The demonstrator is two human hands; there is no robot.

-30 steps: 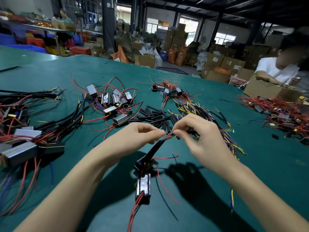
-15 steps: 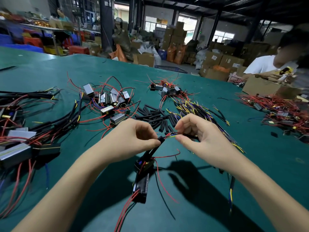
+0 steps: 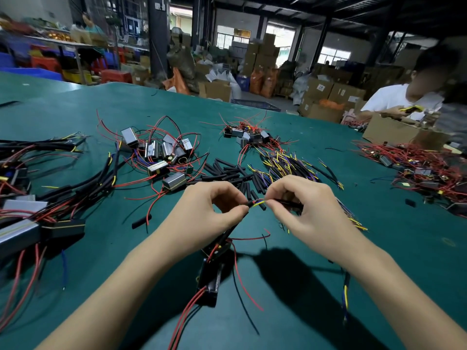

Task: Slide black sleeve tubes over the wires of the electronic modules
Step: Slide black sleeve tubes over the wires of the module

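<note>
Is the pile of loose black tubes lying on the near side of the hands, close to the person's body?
No, the loose black tubes lie on the green table beyond both hands, farther from the person.

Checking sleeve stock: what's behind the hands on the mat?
Behind the left hand and right hand, loose black sleeve tubes lie scattered on the green mat, with a bundle of yellow and purple wires beside them. The hands cover the nearest tubes.

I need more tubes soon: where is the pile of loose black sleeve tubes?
In the head view, the pile of loose black sleeve tubes lies on the green table just beyond the hands, between the left cluster of modules and the multicoloured wire bundle.
</note>
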